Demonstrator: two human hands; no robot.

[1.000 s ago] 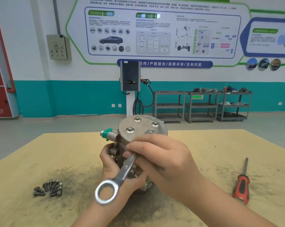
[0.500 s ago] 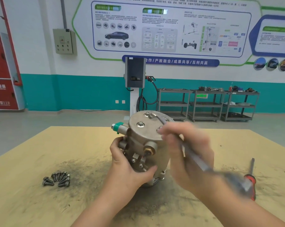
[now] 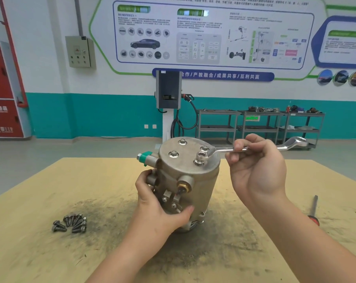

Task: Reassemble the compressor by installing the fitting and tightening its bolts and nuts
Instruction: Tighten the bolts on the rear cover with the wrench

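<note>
The metal compressor (image 3: 195, 184) stands upright in the middle of the table (image 3: 40, 201), with several bolts on its round top plate. My left hand (image 3: 154, 203) grips its front left side, around the fitting block with a brass port and a green-capped port (image 3: 145, 157). My right hand (image 3: 256, 168) holds a silver ring wrench (image 3: 226, 150) by the shaft. The wrench's ring end sits over the front right bolt (image 3: 199, 160) on the top plate. Its other end sticks out to the right past my hand.
A small pile of several loose bolts (image 3: 70, 222) lies on the table at the left. A red-handled screwdriver (image 3: 314, 211) lies on the right, partly behind my right forearm. Dark grime spreads over the table around the compressor. Metal shelf carts stand by the far wall.
My right hand swung the wrench up from the compressor's front side and set its ring end on a top-plate bolt. My left hand kept its grip on the compressor.
</note>
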